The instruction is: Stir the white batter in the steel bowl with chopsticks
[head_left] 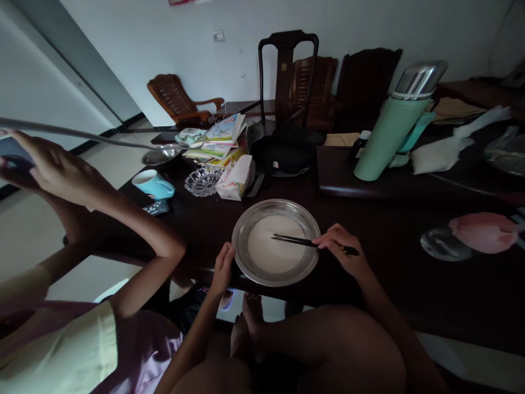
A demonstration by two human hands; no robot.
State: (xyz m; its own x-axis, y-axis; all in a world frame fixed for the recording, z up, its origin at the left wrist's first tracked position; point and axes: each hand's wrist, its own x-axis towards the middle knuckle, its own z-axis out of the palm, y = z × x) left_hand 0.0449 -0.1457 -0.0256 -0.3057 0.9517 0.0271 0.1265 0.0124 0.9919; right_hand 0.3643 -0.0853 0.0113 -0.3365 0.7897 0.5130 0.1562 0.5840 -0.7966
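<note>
A wide metal bowl (241, 241) stands at the near edge of the dark table, partly filled with a smooth, whitish liquid (273, 249). My left hand (224, 266) grips the bowl's left rim with its fingers closed on it. From the right side, my right hand (340, 246) holds a pair of black chopsticks (293, 239) between thumb and fingers. Their tips point left over the bowl, at the liquid's surface; whether they dip in I cannot tell.
At my left another person's arms (139, 224) reach over the table, a dark device in the hands. Beyond lie a blue mug (152, 184), a glass dish (202, 181), a tissue box (235, 178) and booklets (221, 137). A green thermos (391, 137) stands right, past a pink-topped object (484, 232).
</note>
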